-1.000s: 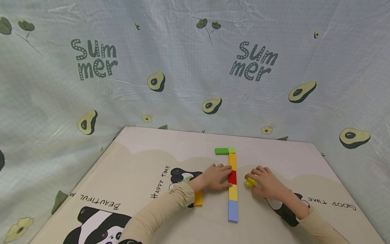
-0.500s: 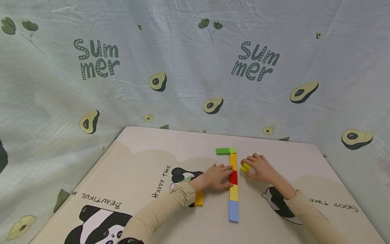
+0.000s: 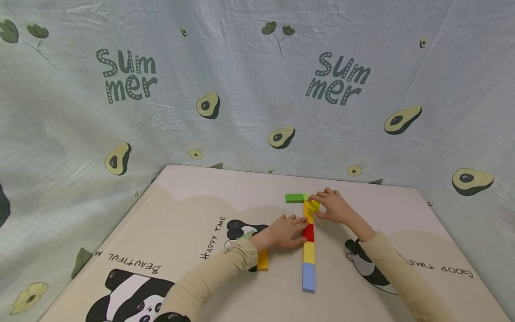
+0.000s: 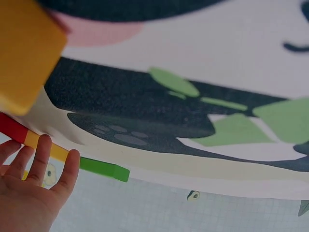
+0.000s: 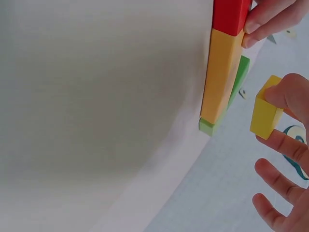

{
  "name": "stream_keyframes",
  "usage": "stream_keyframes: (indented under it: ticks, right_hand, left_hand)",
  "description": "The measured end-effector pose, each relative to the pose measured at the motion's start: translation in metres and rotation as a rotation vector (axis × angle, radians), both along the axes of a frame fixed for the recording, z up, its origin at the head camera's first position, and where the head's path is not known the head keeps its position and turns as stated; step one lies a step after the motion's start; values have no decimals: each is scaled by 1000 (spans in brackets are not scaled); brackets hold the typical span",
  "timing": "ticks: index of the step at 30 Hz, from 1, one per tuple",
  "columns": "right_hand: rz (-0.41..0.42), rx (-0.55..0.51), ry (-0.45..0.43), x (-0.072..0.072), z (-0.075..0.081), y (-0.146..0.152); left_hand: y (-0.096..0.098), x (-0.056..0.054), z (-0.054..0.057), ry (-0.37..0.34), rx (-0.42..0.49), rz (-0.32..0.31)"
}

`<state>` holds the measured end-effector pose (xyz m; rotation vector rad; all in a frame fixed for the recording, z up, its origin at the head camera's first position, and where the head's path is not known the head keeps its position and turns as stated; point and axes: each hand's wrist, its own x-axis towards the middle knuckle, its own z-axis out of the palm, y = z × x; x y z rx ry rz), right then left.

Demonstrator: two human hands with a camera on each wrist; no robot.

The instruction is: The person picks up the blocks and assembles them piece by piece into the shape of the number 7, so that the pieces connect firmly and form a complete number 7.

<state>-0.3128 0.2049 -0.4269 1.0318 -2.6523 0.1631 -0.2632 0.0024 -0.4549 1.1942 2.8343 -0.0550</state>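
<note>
Right hand: it pinches a small yellow block between thumb and fingertips, above the far part of the block row.
Left hand: fingers are straight and lie flat against the red block of the row, from its left side.
Block row: orange, red, yellow, blue in one line, with a green block across its far end, just left of the right hand.
Orange block: lies alone under the left wrist.
Mat: printed "HAPPY TIME", "BEAUTIFUL", "GOOD TIME", with pandas.
Curtain: printed "Summer" twice, with avocados.

"Summer" on backdrop, "HAPPY TIME" on mat
</note>
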Motion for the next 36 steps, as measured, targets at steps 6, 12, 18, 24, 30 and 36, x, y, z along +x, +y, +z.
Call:
stream_keyframes:
  ticks: [6, 12, 18, 24, 30, 36]
  right_hand:
    - [21, 11, -37, -11, 3, -14]
    - [48, 68, -51, -23, 4, -31]
    - [93, 96, -30, -34, 6, -47]
    - [117, 112, -18, -45, 5, -62]
    - [130, 143, 4, -53, 3, -75]
    - [139, 185, 19, -60, 0, -84]
  left_hand:
    - [0, 0, -1, -15, 1, 7]
    - [-1, 0, -3, -5, 10, 2]
    - [-2, 0, -4, 18, 15, -9]
    - [-3, 3, -2, 26, 24, -22]
    - [-3, 2, -3, 33, 28, -34]
    - [-4, 1, -3, 38, 36, -43]
